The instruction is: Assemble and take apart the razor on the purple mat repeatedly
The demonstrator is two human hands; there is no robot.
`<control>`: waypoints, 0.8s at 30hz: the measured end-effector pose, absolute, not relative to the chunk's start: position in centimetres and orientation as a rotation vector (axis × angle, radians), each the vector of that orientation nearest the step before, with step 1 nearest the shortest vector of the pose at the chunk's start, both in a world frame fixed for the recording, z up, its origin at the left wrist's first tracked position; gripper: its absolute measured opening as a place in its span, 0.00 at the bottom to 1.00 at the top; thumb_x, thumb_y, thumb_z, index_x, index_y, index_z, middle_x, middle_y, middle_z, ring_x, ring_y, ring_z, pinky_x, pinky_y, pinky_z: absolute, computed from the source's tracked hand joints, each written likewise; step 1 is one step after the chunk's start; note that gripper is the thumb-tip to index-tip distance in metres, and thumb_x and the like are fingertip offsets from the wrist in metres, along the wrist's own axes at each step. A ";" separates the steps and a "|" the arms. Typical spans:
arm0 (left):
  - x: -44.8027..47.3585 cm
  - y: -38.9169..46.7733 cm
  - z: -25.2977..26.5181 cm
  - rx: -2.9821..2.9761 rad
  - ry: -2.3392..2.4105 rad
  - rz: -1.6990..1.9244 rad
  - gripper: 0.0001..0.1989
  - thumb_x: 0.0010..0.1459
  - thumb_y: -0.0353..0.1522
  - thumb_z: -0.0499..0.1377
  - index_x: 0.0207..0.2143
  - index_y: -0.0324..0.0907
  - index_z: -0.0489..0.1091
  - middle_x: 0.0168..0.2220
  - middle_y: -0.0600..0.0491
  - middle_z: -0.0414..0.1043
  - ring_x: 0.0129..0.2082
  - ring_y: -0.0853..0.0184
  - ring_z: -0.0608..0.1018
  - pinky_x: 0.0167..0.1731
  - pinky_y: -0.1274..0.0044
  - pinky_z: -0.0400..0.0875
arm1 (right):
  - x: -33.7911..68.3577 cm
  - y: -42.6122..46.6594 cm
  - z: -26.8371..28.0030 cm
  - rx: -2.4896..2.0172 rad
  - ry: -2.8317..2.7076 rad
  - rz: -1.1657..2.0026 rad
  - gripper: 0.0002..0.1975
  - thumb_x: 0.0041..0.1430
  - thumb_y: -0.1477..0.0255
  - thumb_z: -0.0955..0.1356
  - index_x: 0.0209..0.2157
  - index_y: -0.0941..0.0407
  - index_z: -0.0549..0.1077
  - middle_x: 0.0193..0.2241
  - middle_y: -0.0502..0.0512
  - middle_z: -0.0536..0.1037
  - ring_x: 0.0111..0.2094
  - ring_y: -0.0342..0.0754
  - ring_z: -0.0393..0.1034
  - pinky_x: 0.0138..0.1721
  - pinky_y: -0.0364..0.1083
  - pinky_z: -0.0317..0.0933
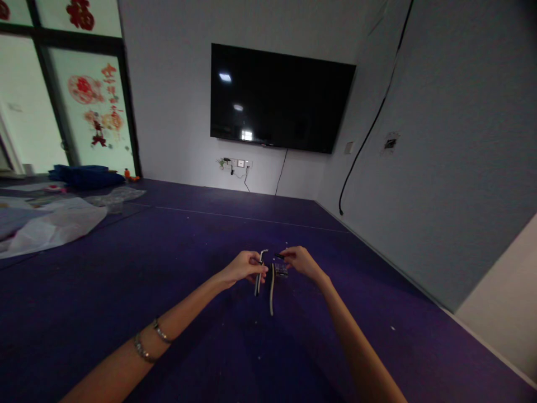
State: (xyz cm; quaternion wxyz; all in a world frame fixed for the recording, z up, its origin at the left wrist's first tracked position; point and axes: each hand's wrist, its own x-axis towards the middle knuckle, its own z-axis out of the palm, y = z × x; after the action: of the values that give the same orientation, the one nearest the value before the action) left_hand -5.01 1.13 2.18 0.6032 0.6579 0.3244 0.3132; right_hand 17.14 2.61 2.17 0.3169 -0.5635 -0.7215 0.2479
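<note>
My left hand [248,265] is closed around a slim grey-and-dark strip [257,285], whose upper end shows a bent silvery piece [263,253]. I cannot make out exactly what kind of thing it is. My right hand [299,261] pinches a small dark piece [279,256] between thumb and fingers, a little to the right of the left hand. Between and below the hands, a long pale, slightly curved strip [272,294] lies on the purple surface [201,347]. Touching or close to its upper end is a small clear packet [281,270] with tiny parts, just under my right fingers.
Crumpled clear plastic sheeting [62,224] and a dark blue cloth bundle [88,175] lie at the far left, near a small orange bottle [127,173]. A television [281,101] hangs on the back wall. A black cable [371,129] dangles down the right wall. Tiny white scraps dot the surface.
</note>
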 end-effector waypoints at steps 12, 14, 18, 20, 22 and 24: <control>-3.2 -0.4 0.4 1.825 0.796 0.966 0.15 0.42 0.35 0.66 0.30 0.40 0.64 0.24 0.55 0.70 0.26 0.66 0.74 0.27 0.76 0.67 | 16.1 -0.4 6.4 -1.171 -1.937 0.732 0.12 0.50 0.76 0.65 0.37 0.60 0.76 0.35 0.56 0.76 0.32 0.44 0.71 0.32 0.43 0.68; -3.1 -0.5 0.2 1.847 0.803 0.961 0.15 0.42 0.35 0.66 0.30 0.41 0.64 0.23 0.55 0.69 0.26 0.66 0.74 0.27 0.76 0.66 | 15.8 -0.8 6.8 -1.139 -1.946 0.735 0.12 0.50 0.75 0.65 0.36 0.60 0.76 0.35 0.56 0.76 0.31 0.44 0.71 0.32 0.43 0.68; -3.2 -0.6 0.1 1.888 0.810 0.973 0.15 0.43 0.36 0.65 0.30 0.41 0.63 0.23 0.55 0.69 0.26 0.66 0.74 0.27 0.76 0.66 | 15.4 -1.3 7.1 -1.110 -1.953 0.762 0.11 0.51 0.75 0.65 0.36 0.60 0.76 0.34 0.56 0.75 0.31 0.43 0.70 0.31 0.43 0.68; -3.2 -0.6 0.2 1.907 0.810 0.983 0.15 0.44 0.37 0.65 0.29 0.41 0.62 0.22 0.56 0.68 0.25 0.67 0.73 0.26 0.76 0.66 | 15.2 -1.4 7.2 -1.105 -1.960 0.770 0.11 0.51 0.75 0.65 0.36 0.59 0.76 0.34 0.55 0.75 0.31 0.43 0.70 0.31 0.42 0.68; -3.3 -0.6 0.2 1.921 0.806 0.997 0.16 0.44 0.38 0.65 0.28 0.41 0.61 0.22 0.57 0.67 0.23 0.68 0.73 0.25 0.77 0.65 | 15.1 -1.5 7.2 -1.091 -1.975 0.774 0.10 0.51 0.75 0.65 0.35 0.59 0.76 0.33 0.54 0.75 0.31 0.42 0.70 0.31 0.42 0.68; -3.2 -0.5 0.1 1.933 0.802 1.009 0.17 0.44 0.39 0.64 0.28 0.41 0.60 0.21 0.59 0.66 0.22 0.70 0.72 0.24 0.78 0.65 | 15.0 -1.6 7.3 -1.063 -1.991 0.774 0.10 0.51 0.74 0.66 0.35 0.58 0.76 0.32 0.54 0.75 0.30 0.43 0.70 0.31 0.43 0.68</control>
State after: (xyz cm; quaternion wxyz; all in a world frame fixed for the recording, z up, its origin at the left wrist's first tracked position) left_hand -3.23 -0.52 0.11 0.3980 0.7632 0.3166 0.3986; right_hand 14.98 -1.60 7.31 0.3689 -0.4141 -0.7756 0.3014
